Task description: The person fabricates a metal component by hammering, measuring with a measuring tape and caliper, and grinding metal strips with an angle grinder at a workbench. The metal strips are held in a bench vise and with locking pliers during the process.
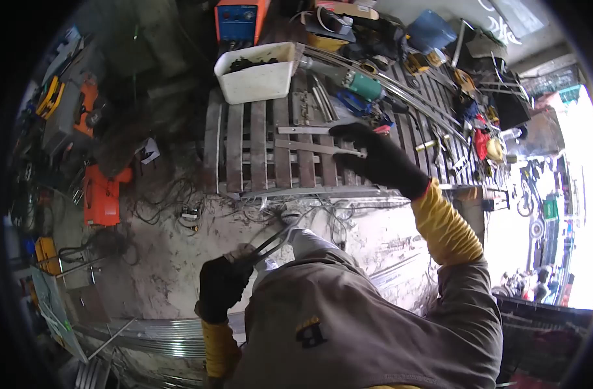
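Observation:
My right hand [381,162], in a black glove, reaches over the slatted metal table [233,149]. Its fingers close around the end of a flat metal strip [309,147]. A second, paler metal strip [302,130] runs alongside, ending under the fingertips. Lower down, at the left of my body, my left hand [224,290] wears a black glove too. Closed fingers there grip narrow, dark metal pieces [268,244] that point up and away towards my leg; their exact kind cannot be made out.
A white plastic bin [256,74] with dark contents sits on the table near an orange-and-blue machine [240,23]. Long metal rods [400,91], a green power tool [363,85] and other tools crowd the right side. Cables [170,201] and an orange case [102,198] lie on the floor.

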`<state>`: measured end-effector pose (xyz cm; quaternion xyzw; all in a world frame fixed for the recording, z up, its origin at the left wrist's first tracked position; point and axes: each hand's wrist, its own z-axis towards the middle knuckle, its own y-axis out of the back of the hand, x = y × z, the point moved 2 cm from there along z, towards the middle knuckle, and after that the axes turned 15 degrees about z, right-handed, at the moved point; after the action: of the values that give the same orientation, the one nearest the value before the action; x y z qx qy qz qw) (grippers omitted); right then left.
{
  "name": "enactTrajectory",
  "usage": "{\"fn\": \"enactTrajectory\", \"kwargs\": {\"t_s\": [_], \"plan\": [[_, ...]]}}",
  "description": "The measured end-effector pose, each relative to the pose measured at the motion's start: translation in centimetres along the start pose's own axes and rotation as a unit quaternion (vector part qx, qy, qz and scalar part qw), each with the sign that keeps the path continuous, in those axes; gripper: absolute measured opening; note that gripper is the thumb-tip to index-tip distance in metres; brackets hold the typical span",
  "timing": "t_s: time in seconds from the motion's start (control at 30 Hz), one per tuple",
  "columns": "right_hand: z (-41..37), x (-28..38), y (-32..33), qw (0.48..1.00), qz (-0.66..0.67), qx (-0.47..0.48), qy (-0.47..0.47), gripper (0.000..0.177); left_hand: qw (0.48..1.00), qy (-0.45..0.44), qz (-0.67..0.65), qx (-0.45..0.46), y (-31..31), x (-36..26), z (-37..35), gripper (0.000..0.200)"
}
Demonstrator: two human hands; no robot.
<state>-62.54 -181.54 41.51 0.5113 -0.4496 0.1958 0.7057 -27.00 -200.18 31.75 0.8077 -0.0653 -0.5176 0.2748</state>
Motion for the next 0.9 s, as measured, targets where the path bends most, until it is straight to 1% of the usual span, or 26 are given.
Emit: {"fn": "enactTrajectory", "kwargs": {"t_s": [0.03,0.07,0.1,0.13,0.17,0.2,0.23,0.27,0.3,0.33,0.37,0.4,0.43,0.5,0.53,0.57,0.6,0.63,0.67,0.7,0.77,0.8,0.83,0.87,0.9], "plan": [[1.7,-1.6,1.4,0.998,-0.046,-0.033,-0.020,0.046,0.991,0.117,0.045,0.054,0.2,-0.2,-0.6,0.021],[3.7,-4.0,3.0,0.995,-0.085,-0.049,-0.001,0.048,0.995,0.035,0.089,-0.001,-0.2,0.2,-0.9,0.018],[5.6,-6.3,4.7,0.990,-0.123,-0.065,0.017,0.050,0.990,-0.003,0.140,-0.024,-0.8,1.2,-1.5,0.017],[8.1,-10.3,6.2,0.987,-0.146,-0.064,0.012,0.052,0.979,-0.039,0.192,-0.051,-1.3,2.1,-2.1,0.016],[10.7,-14.2,7.3,0.987,-0.132,-0.089,0.009,0.053,0.964,-0.072,0.244,-0.082,-1.9,3.1,-2.7,0.015],[13.2,-16.1,8.2,0.984,-0.141,-0.092,0.051,0.054,0.981,0.085,0.166,-0.057,-1.4,1.0,-3.0,0.016],[15.6,-18.0,8.8,0.980,-0.147,-0.096,0.092,0.056,0.967,0.239,0.082,-0.034,-1.2,-0.2,-3.3,0.017],[18.4,-20.2,9.3,0.981,-0.164,-0.074,0.072,0.059,0.960,0.221,0.163,-0.044,-1.5,0.7,-3.9,0.015],[21.1,-22.1,9.5,0.981,-0.181,-0.050,0.051,0.061,0.955,0.239,0.169,-0.046,-1.1,-0.9,-4.1,0.015],[23.6,-23.7,9.4,0.979,-0.200,-0.039,-0.016,0.068,0.945,0.290,0.139,-0.055,-0.3,-3.1,-4.2,0.017],[25.8,-25.3,9.4,0.968,-0.240,-0.008,-0.075,0.072,0.932,0.339,0.109,-0.062,0.1,-4.6,-4.3,0.021],[27.7,-28.2,9.1,0.967,-0.250,0.011,-0.048,0.071,0.926,0.356,0.112,-0.062,-0.5,-4.2,-4.8,0.021],[29.4,-31.4,8.9,0.965,-0.259,0.030,-0.020,0.071,0.932,0.299,0.179,-0.099,-1.3,-3.0,-5.8,0.020],[32.5,-36.0,8.5,0.958,-0.270,0.084,-0.057,0.063,0.923,0.175,0.303,-0.162,-3.0,-2.0,-7.7,0.019],[32.8,-37.1,7.9,0.964,-0.240,0.113,-0.007,0.057,0.925,0.173,0.279,-0.192,-3.3,-3.4,-7.4,0.022],[33.0,-38.3,7.2,0.964,-0.235,0.127,-0.008,0.057,0.924,0.187,0.274,-0.188,-4.0,-3.6,-7.9,0.022],[33.7,-40.9,6.9,0.981,-0.161,0.111,-0.018,0.055,0.912,0.209,0.320,-0.150,-4.8,-3.1,-8.4,0.023],[33.7,-39.7,6.7,0.992,-0.087,0.089,-0.029,0.053,0.896,0.225,0.366,-0.112,-5.4,-2.4,-8.7,0.025],[32.8,-38.4,7.2,0.989,-0.123,0.084,-0.025,0.052,0.892,0.243,0.376,-0.065,-6.0,-1.7,-9.1,0.025],[32.3,-37.7,7.1,0.988,-0.125,0.085,-0.028,0.052,0.893,0.242,0.374,-0.063,-6.3,-1.8,-9.0,0.025],[31.6,-36.6,7.9,0.970,-0.242,0.000,-0.004,0.052,0.897,0.231,0.369,-0.074,-7.0,-1.8,-8.3,0.019],[31.0,-35.4,8.5,0.966,-0.259,-0.006,-0.009,0.054,0.901,0.228,0.362,-0.072,-7.3,-1.5,-8.5,0.019],[30.6,-34.8,9.5,0.963,-0.268,-0.003,-0.010,0.054,0.904,0.262,0.329,-0.076,-7.6,-0.8,-8.9,0.016],[30.2,-34.0,10.6,0.957,-0.288,-0.032,-0.013,0.053,0.905,0.296,0.295,-0.079,-7.7,-0.1,-9.5,0.012],[29.7,-32.9,11.6,0.950,-0.307,-0.061,-0.015,0.052,0.909,0.293,0.286,-0.078,-8.0,0.8,-9.9,0.012]]}}
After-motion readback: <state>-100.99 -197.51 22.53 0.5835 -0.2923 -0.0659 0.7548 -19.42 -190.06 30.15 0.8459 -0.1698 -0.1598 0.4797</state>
